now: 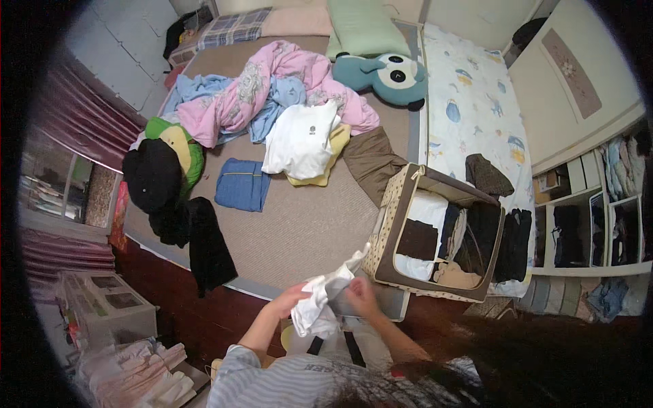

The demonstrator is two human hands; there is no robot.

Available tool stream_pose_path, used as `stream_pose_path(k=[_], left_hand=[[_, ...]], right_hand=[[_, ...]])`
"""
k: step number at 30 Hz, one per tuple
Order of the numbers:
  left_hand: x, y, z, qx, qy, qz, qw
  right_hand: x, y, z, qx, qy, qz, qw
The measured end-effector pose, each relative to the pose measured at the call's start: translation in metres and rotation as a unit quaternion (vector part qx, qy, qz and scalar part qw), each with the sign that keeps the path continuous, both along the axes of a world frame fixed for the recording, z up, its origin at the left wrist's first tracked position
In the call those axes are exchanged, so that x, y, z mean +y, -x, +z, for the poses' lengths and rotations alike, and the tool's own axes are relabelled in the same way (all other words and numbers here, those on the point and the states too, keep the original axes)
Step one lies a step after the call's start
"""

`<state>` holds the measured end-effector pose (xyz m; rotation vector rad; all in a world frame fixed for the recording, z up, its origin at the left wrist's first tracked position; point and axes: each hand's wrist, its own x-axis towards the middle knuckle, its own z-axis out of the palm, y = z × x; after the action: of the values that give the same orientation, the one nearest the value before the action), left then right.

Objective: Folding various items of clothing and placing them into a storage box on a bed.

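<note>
A crumpled white garment (320,311) hangs in front of me; its exact kind does not show. At its left side, my left hand (291,300) is closed on the cloth. My right hand (362,297) is at the opposite side with its fingers curled in against the fabric, slightly blurred. One end of the cloth sticks up toward the storage box (381,253). That fabric box, brown-trimmed with a dotted side, stands open just right of my hands and holds folded dark, white and tan clothes.
On the bed mat (306,224) lie folded jeans (243,185), a white shirt (299,146), brown trousers (371,160), black clothes (207,245), a pink quilt (272,75) and a teal plush toy (391,81). Open wardrobe shelves (578,224) stand right, a plastic cabinet (109,309) left.
</note>
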<state>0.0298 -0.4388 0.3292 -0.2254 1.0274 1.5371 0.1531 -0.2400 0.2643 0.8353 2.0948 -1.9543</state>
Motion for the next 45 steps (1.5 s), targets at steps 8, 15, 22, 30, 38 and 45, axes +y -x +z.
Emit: stream_pose_path(k=[8, 15, 22, 30, 38, 45], left_hand=[[0.001, -0.031, 0.173, 0.229, 0.09, -0.037, 0.968], [-0.025, -0.027, 0.274, 0.405, 0.002, 0.11, 0.908], [-0.089, 0.014, 0.307, 0.571, 0.155, 0.061, 0.804], [-0.16, 0.103, 0.351, 0.71, 0.205, 0.037, 0.673], [-0.197, 0.165, 0.367, 0.534, 0.045, -0.001, 0.844], [-0.229, 0.217, 0.338, 0.472, -0.027, -0.097, 0.876]], right_hand=[[0.047, 0.024, 0.144, 0.257, -0.117, 0.302, 0.911], [0.04, 0.035, 0.126, 0.122, -0.287, 0.243, 0.919], [0.111, 0.095, 0.225, 0.346, -0.273, 0.091, 0.893], [0.06, 0.134, 0.392, 0.32, -0.357, 0.193, 0.856], [0.025, 0.152, 0.457, 0.192, -0.088, 0.28, 0.937], [-0.016, 0.152, 0.479, 0.218, -0.235, 0.28, 0.905]])
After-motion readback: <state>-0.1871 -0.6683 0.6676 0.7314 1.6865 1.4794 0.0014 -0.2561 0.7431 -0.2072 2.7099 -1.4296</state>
